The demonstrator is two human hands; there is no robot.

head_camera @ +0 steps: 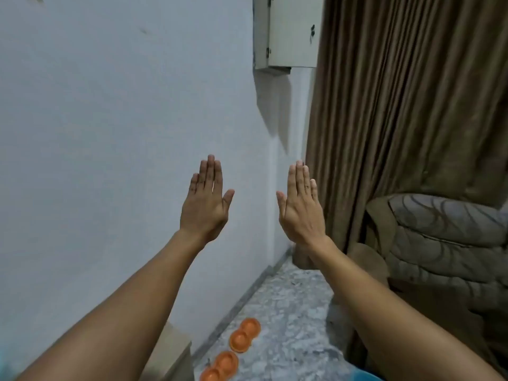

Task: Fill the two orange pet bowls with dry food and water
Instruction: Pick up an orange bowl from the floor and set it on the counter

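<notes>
A person's left hand is hanging raised, flat and empty, while the two orange pet bowls are lying well below both hands, in a row along the wall (slightly nearer the left one); the right hand is hovering flat, empty too.

Wall: pale blue-white, fills the left and far side
Wall box: light metal cabinet, mounted high on the far wall, door closed
Curtain: brown, pleated, hangs on the right down to the floor
Bedding: grey quilted bulk, right, in front of the curtain
Floor: speckled grey stone
Skirting: grey strip along the wall's foot
Beige box: near left, against the wall
Blue object: near bottom edge, mostly cut off
</notes>
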